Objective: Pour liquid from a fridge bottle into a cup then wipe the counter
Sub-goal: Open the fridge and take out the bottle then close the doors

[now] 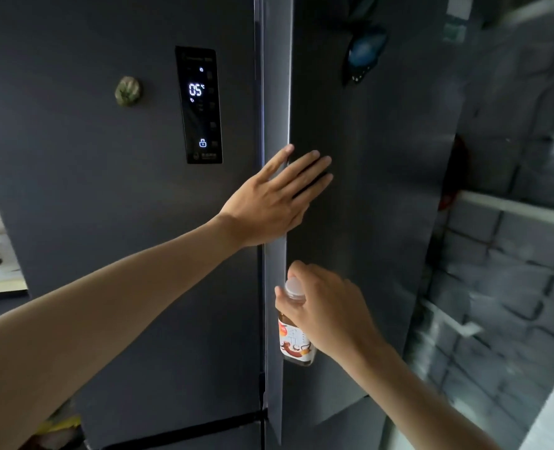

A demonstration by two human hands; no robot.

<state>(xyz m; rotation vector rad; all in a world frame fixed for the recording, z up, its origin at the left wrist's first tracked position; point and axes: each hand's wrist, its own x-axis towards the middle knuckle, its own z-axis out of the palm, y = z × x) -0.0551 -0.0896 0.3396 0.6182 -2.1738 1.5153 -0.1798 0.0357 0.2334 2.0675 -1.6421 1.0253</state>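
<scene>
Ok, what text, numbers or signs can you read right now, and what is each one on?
"05 °C": lit on the black glass control panel of the dark grey fridge door.
Padlock icon: lower on the same panel.
Small print at the panel's top and bottom: too blurred to read.
Label on the white-capped plastic bottle in the right hand: characters unreadable.

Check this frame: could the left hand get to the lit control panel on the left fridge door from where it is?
Probably yes. The left hand lies flat and open on the right door beside the seam, and the control panel sits just up and left on the left door with nothing between. The right hand holds the bottle lower down.
</scene>
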